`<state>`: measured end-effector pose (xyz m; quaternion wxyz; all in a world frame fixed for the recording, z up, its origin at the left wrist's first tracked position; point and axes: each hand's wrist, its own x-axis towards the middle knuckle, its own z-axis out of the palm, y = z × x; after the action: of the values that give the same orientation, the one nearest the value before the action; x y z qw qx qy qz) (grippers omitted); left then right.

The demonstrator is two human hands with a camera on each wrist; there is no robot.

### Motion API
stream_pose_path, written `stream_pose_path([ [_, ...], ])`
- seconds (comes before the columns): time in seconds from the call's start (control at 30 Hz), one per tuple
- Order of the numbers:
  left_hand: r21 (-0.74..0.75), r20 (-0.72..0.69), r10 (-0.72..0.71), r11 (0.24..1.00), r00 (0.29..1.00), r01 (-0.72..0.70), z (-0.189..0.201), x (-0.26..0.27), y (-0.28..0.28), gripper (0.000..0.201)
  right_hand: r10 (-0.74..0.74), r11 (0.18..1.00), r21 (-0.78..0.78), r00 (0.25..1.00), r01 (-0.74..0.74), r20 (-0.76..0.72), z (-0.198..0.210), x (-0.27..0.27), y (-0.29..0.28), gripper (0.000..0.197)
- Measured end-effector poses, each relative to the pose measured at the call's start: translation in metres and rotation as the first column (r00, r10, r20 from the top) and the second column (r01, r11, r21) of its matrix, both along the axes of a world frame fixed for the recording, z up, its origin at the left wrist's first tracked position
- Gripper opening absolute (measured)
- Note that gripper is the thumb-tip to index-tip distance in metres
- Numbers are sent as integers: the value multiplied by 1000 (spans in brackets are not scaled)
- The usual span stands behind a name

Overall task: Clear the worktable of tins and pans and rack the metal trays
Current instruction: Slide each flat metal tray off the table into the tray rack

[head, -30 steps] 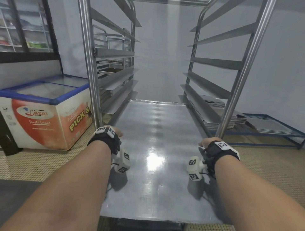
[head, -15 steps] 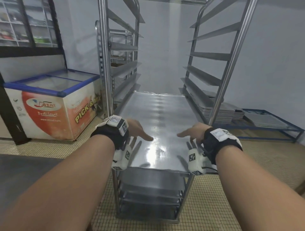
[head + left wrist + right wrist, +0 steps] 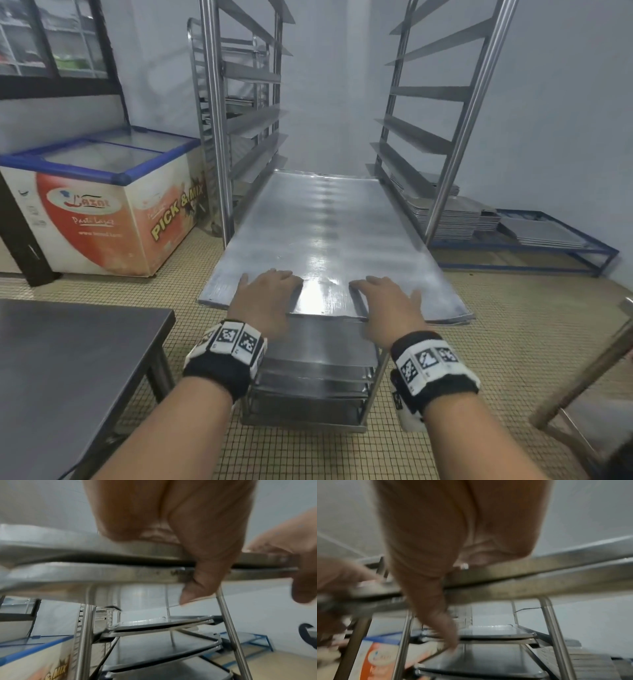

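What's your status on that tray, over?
Both hands flat: left hand, right hand, thumbs over the near edge. Metal tray in rack, near end sticking out. Nothing seen blocking.

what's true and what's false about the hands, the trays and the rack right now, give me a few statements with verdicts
1. The left hand and right hand both rest on the near end of the metal tray in the rack. True.
2. That tray sits fully inside. False: its near end sticks out past the front posts.
3. Some lower trays sit on levels beneath it. True.
4. A freezer stands right of the rack. False: the chest freezer stands to its left.
5. Some stacked trays lie on a blue frame at the right. True.
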<state>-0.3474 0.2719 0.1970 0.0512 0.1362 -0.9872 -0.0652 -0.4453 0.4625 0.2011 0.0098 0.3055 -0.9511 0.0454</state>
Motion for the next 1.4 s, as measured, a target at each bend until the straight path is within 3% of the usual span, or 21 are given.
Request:
stream_pose_path([
  [0.1,-96,-100,0,995,995,-10,-10,-2,2,57,33,999,-2,979,-34,-200,-20,-5,0,59],
  [0.17,-103,-119,8,995,993,-20,-14,-5,1,55,48,999,-6,972,-51,-231,-27,-11,-1,59],
  [0.63,-62,-131,48,996,990,-57,-7,-72,-32,59,54,998,-28,980,-60,-193,-21,-80,-36,52],
  [1.4,-81,-115,72,993,991,-82,9,-217,-103,44,61,998,-11,980,-65,-187,-16,-225,-114,40],
])
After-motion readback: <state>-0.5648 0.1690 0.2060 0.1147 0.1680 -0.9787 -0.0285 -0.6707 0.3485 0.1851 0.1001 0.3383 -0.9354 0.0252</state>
